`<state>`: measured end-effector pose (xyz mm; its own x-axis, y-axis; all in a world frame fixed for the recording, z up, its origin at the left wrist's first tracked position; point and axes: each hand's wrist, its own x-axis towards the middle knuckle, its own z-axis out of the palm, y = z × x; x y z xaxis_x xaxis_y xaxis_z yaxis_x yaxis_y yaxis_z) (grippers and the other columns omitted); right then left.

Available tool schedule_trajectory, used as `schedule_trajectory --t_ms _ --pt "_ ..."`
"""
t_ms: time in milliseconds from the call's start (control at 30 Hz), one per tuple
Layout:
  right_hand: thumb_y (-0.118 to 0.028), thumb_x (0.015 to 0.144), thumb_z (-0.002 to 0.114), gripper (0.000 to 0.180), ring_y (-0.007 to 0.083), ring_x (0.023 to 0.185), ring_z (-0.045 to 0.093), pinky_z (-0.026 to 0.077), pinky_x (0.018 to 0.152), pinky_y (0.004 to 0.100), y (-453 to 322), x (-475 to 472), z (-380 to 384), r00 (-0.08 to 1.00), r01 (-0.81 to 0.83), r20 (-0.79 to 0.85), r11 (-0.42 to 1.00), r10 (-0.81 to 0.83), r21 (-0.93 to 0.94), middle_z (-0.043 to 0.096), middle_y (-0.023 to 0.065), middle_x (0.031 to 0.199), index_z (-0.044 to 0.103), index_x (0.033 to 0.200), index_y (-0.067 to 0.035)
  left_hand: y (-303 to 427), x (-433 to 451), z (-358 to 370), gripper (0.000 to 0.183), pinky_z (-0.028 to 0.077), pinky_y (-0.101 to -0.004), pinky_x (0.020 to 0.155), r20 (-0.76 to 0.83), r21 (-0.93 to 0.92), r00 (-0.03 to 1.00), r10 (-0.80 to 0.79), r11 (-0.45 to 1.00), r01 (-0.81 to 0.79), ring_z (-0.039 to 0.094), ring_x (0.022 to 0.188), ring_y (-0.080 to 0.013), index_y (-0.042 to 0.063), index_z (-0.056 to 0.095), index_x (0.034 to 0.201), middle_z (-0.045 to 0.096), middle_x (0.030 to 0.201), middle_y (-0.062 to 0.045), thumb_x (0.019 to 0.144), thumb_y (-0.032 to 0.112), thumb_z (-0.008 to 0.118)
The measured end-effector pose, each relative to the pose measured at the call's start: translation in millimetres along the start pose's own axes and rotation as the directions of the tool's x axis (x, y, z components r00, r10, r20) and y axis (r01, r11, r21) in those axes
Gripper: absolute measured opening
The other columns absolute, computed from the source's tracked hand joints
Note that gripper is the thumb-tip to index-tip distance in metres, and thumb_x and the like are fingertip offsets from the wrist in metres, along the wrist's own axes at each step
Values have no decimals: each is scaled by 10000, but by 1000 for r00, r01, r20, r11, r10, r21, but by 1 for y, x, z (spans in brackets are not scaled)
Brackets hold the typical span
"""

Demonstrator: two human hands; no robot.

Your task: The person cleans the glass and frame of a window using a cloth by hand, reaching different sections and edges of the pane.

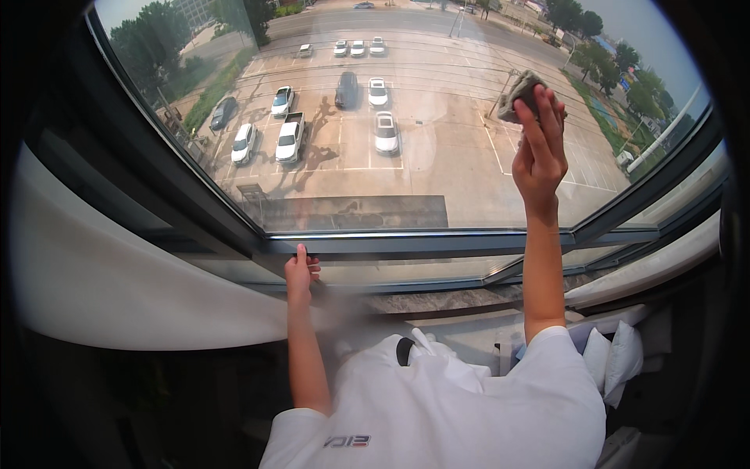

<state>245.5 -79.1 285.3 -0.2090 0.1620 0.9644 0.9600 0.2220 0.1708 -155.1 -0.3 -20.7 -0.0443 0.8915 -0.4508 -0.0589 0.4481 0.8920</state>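
Observation:
My right hand (540,143) is raised against the upper right of a large window pane (433,176). Its fingers press a folded grey cloth (518,97) that looks flat on the glass. Lower and to the left, my left hand (300,274) grips the dark metal crossbar of the window frame (410,245), the thumb lying on top. The fingers curl behind the bar's lower edge and are partly hidden. Faint smears and reflections show on the pane.
White curtains hang at the left (117,264) and right. Below the crossbar are a lower pane and a stone sill (445,303). White pillows (622,357) lie at my right side. Through the glass, a car park with several vehicles (385,133) is seen far below.

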Motion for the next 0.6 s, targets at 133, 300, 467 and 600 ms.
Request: schedule_trajectory --t_ms 133,300,467,600 --pt "15 1039 490 370 344 1402 501 413 1160 428 20 51 -5 863 -303 -422 953 278 10 572 159 1468 626 1376 -53 1 -2 2 492 489 -279 547 3 5 1000 11 1000 -11 630 629 -142 83 552 827 689 814 -69 1037 527 548" --pt "115 945 514 442 337 1430 476 262 1242 479 -68 -31 57 957 -248 -137 966 255 70 620 127 1426 684 1316 -55 4 -5 3 489 494 -277 556 -6 0 1000 3 1000 -3 631 642 -139 84 545 822 690 819 -69 1038 523 549" --pt "-72 921 608 343 144 1344 567 422 1167 319 -133 -172 84 882 170 327 877 -339 450 652 -2 1391 723 1239 -124 6 -5 1 483 494 -279 555 -1 -11 1000 13 1000 -13 623 643 -133 90 544 824 688 823 -64 1035 524 556" --pt "-96 942 597 367 140 1328 576 446 1154 314 -102 -159 65 765 273 396 812 -508 515 611 -7 1442 677 1300 -105 2 -2 0 485 497 -278 552 -2 8 1000 14 1000 -14 618 636 -130 95 548 823 685 818 -58 1022 537 574"
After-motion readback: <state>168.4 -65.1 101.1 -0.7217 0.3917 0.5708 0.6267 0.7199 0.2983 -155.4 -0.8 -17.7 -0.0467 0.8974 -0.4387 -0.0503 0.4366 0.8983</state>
